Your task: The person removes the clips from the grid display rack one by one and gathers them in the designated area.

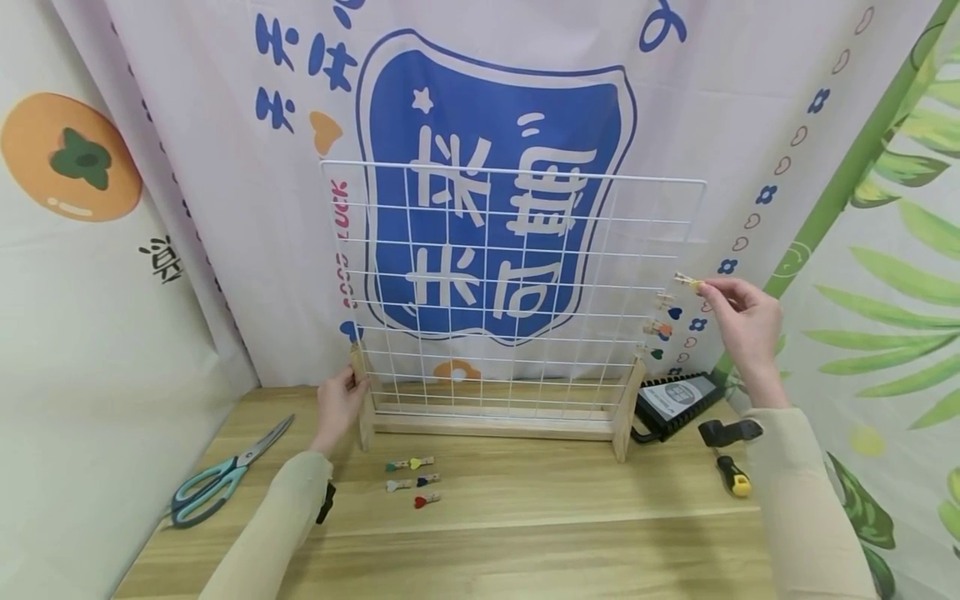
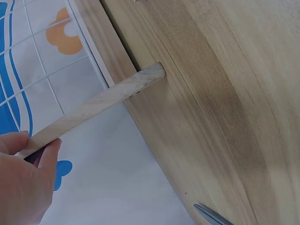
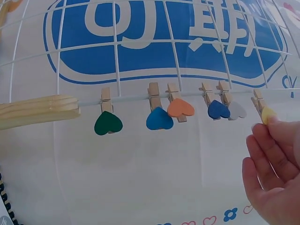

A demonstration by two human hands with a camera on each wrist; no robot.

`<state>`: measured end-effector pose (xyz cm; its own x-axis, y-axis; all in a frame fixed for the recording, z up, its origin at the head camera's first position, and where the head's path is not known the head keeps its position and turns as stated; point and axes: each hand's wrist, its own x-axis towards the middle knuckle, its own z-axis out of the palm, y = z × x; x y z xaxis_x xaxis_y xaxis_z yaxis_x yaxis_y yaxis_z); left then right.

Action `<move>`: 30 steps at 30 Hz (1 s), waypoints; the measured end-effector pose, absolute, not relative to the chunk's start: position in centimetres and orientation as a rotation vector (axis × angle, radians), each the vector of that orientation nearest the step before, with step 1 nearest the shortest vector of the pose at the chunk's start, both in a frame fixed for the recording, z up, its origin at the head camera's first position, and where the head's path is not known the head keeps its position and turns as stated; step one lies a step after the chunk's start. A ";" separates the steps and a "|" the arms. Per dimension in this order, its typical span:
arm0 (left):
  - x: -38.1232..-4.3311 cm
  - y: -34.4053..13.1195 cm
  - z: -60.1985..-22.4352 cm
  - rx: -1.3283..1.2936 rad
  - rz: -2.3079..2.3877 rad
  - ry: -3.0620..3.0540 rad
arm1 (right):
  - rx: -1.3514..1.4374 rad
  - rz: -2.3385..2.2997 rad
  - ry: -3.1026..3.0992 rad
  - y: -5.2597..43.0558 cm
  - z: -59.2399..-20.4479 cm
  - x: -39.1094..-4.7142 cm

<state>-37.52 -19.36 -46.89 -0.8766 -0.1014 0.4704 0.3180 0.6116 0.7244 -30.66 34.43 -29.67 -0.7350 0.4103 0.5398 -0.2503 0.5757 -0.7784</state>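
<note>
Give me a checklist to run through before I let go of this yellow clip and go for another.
1. Left hand bracing the stand: ok, it grips the left upright.
2. Right hand in control of the yellow clip: ok, it pinches the heart end.
3. Yellow clip fastened to the grid: cannot tell; it is at the right edge, but a firm bite does not show.
4. Spacing from the white-heart clip: ok, a gap shows between them.
5. All clips off the table: not ok, five loose clips lie in front of the stand.
6. Scissors clear of the left hand: ok, they lie apart from it.
</note>
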 end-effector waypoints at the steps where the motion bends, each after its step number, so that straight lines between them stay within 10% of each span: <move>1: -37.5 -19.4 -46.9 -0.171 -1.201 -2.365 | -0.125 1.175 -2.098 34.4 -29.7 -30.5; 15: -37.7 -19.7 -47.0 -0.152 -1.182 -2.374 | 0.074 1.157 -2.149 33.2 -32.5 -26.6; 30: -37.4 -19.5 -46.9 -0.179 -1.196 -2.349 | 0.256 1.268 -2.259 27.7 -43.8 -25.9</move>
<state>-37.40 -19.47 -46.93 -0.8693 -0.1038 0.4833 0.3297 0.6067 0.7233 -25.87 27.71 -43.83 -0.8407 0.0909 0.5337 -0.4082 0.5411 -0.7352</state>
